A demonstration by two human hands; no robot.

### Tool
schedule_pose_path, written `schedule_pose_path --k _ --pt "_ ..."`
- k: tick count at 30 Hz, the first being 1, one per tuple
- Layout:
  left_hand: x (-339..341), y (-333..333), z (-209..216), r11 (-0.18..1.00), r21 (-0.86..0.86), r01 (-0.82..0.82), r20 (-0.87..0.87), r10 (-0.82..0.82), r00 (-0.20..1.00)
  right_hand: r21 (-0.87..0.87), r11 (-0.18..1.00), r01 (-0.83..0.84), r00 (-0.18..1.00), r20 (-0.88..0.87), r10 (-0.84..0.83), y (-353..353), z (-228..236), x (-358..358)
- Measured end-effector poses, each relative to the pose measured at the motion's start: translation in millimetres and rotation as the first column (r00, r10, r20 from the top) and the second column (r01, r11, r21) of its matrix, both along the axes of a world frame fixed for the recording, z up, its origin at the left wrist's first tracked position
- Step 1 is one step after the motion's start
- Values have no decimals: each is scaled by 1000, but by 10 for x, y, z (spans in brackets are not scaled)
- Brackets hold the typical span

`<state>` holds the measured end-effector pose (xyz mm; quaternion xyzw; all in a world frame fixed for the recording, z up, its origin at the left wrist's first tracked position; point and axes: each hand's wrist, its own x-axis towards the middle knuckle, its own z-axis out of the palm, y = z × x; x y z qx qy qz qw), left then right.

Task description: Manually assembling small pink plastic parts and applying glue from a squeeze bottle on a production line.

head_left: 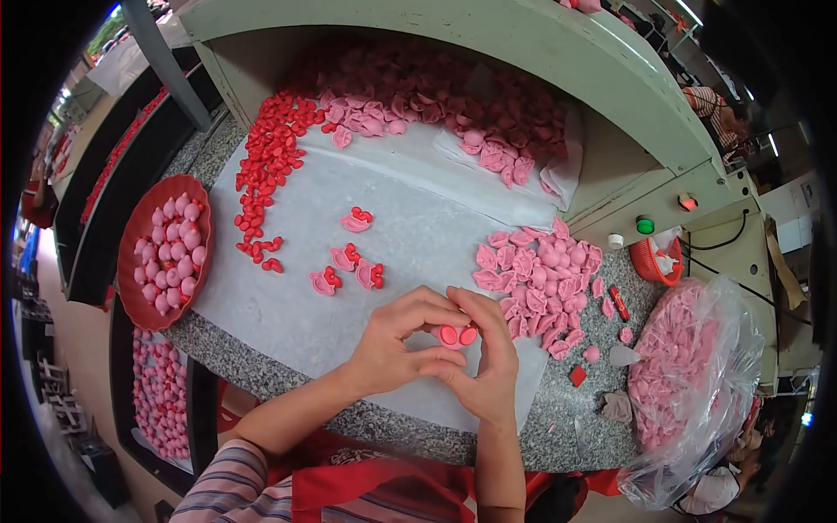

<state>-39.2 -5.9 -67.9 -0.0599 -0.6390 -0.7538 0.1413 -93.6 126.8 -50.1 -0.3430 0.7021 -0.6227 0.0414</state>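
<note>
Between the fingertips of my left hand (394,344) and my right hand (486,362) is a small pink piece with two red ovals (457,336) facing up. Both hands are closed around it, thumbs below and fingers above. Just beyond them on the white paper (296,318) lie several pink shells fitted with red pieces, one of them a pink-and-red piece (369,275). A heap of loose pink shells (545,279) spreads to the right of my hands. Farther left lies a long pile of small red pieces (261,166).
A red fluted bowl (126,279) of pink pieces stands at the left. Behind the paper, a pale green machine housing (436,13) arches over more pink shells. At right are a clear plastic bag (697,366) of pink parts, a small red basket (647,264) and a granite table edge (575,444).
</note>
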Motion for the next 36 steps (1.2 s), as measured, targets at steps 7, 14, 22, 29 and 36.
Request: schedule_pose_path --k 7,14,22,29,36 --pt "16 12 -5 996 -62 -62 7 63 998 39 999 -31 997 -66 34 9 10 2" --pt "15 -9 -14 998 55 4 79 -8 997 -39 994 -105 992 66 108 67 14 -7" --pt "-37 -77 -66 686 709 165 130 -357 925 -305 952 18 890 438 124 76 13 27" --pt "-46 -75 -78 672 722 165 148 -383 912 -206 978 29 958 285 31 51 -4 54" --pt "-43 -31 -94 584 794 166 124 -423 897 -111 992 55 992 121 -42 69 -18 67"
